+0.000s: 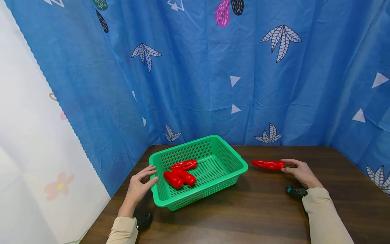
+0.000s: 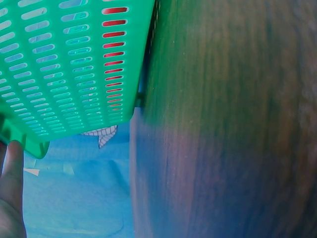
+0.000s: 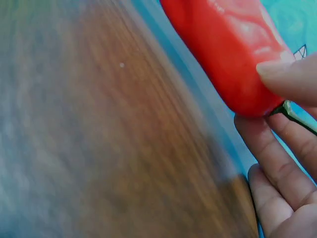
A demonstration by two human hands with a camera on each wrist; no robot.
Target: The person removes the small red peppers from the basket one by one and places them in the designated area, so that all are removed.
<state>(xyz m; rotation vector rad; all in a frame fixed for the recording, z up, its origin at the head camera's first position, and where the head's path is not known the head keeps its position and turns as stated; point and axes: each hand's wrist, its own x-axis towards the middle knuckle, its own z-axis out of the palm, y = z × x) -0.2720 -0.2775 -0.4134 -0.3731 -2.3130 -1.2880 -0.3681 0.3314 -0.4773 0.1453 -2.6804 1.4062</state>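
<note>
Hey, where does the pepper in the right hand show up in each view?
Head: pepper right of centre, below the middle, held by the right hand.
Left wrist: not in it.
Right wrist: top edge, right of centre.
Shared landmark: table.

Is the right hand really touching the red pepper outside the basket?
Touching. The right wrist view shows the right hand pinching the red pepper, thumb on its side.

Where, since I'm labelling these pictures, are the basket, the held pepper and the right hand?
Basket (image 1: 210, 190), head view: its near wall.
Held pepper (image 3: 225, 52), right wrist view: middle of its red body.
Right hand (image 1: 301, 171), head view: its back.
</note>
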